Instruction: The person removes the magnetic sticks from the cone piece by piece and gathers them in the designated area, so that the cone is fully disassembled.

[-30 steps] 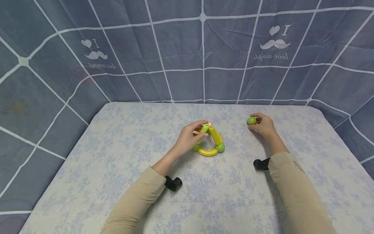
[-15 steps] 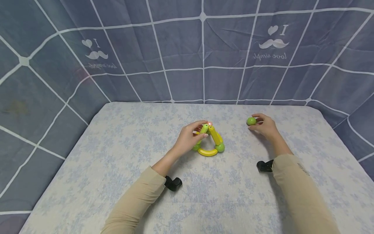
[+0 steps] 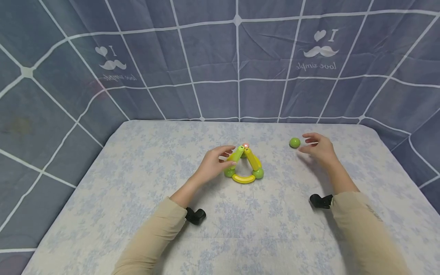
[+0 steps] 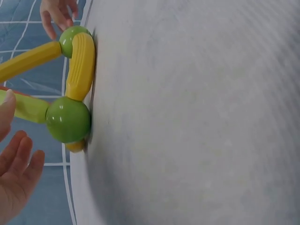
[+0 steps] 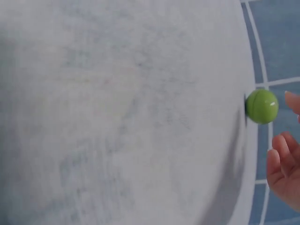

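A toy frame of rods and balls stands on the table. Its curved yellow rod (image 3: 243, 179) lies along the front between two green balls, the left one (image 4: 68, 119) and the right one (image 3: 258, 173). A light green rod (image 3: 238, 153) and a straight yellow rod (image 3: 253, 159) lean up toward each other. Just left of the frame is my left hand (image 3: 214, 162), fingers parted and holding nothing; its thumb is close to the light green rod, and contact is unclear. A loose green ball (image 3: 295, 143) sits apart at right. Beside it my right hand (image 3: 321, 149) hovers with spread fingers.
A pale flowered cloth covers the table (image 3: 268, 229). Behind it hangs a blue gridded curtain (image 3: 213, 57), which also rises at both sides. Black wrist devices, left (image 3: 196, 216) and right (image 3: 321, 201), stick out from under the sleeves.
My left hand has let go of the light green rod and drawn back leftward. My right hand has released the loose green ball and moved off to the right.
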Available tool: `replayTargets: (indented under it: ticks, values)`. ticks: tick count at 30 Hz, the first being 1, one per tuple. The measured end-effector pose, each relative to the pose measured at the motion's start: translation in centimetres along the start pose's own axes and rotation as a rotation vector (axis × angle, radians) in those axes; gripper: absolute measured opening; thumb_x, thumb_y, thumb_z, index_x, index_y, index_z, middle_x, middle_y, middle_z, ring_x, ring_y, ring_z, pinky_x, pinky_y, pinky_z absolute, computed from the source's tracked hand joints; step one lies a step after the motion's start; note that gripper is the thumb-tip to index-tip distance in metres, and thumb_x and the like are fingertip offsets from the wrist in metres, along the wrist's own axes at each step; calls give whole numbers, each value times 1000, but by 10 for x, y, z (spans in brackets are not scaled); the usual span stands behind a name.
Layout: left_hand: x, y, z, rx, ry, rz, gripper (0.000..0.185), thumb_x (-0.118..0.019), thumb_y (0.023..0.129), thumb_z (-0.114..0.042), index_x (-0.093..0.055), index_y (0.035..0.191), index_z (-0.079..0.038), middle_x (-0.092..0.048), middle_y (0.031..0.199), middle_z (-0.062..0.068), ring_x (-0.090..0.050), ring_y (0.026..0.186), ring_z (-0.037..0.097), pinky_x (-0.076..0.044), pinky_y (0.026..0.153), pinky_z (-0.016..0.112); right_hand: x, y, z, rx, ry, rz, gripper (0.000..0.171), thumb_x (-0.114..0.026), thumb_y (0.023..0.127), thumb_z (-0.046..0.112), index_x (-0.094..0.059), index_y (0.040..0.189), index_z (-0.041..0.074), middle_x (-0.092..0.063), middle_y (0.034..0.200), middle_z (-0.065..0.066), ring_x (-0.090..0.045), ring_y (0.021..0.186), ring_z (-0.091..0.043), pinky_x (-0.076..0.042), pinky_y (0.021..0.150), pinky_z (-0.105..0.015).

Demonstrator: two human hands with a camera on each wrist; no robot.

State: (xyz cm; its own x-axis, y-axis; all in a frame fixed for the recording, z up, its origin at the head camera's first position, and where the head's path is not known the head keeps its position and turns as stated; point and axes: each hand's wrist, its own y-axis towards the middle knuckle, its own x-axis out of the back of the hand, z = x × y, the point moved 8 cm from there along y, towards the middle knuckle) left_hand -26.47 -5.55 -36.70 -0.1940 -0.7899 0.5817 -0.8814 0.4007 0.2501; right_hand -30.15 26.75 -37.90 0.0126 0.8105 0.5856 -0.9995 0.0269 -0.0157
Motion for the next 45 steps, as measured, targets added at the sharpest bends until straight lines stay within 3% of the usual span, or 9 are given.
replayTargets:
  ticks: [3,6,14,20,24,35,45]
  values:
    - [1,-2,5,23,18,22,52,-73,81,-14,-55,129,-5,-57,123,11,-57,106,25,-50,83,34,-2,-3,11,55,12,25,57,-68,83,7,-44,134,-3,-47,126,-26,-47,107,-34,-47,69,-18]
    - [0,-3,9,49,23,47,54,-74,80,-14,-55,129,-4,-56,125,13,-55,110,29,-49,86,38,-8,-7,22,117,0,73,57,-69,83,10,-45,134,-2,-49,124,-26,-49,106,-33,-45,69,-16]
    - [-5,-6,18,159,29,122,59,-78,76,-14,-55,129,-7,-52,130,13,-53,114,33,-46,90,41,-42,-19,51,238,-16,285,53,-71,82,12,-50,130,0,-51,124,-23,-50,109,-35,-43,87,-44]
    - [-11,-3,20,172,57,152,62,-80,74,-16,-55,128,-2,-54,125,15,-55,110,33,-46,90,39,-70,-28,73,339,23,387,52,-74,80,9,-53,127,-2,-54,118,-24,-54,103,-37,-46,85,-42]
    - [-15,-2,20,161,62,166,62,-81,73,-15,-55,127,1,-54,123,17,-56,108,31,-46,91,36,-88,-33,82,358,35,434,52,-73,79,5,-53,126,-2,-56,116,-23,-55,102,-35,-48,85,-42]
    - [-20,0,19,184,123,167,64,-81,73,-18,-55,127,3,-54,121,17,-55,104,27,-46,89,36,-112,-39,101,446,-37,433,46,-74,76,3,-59,119,-1,-62,108,-13,-58,93,-25,-51,78,-35]
    - [-23,-2,13,225,156,181,67,-81,73,-20,-53,128,5,-49,128,20,-47,117,31,-42,94,40,-122,-39,105,485,-60,414,43,-73,73,-4,-61,115,-3,-63,103,-13,-59,88,-23,-51,76,-35]
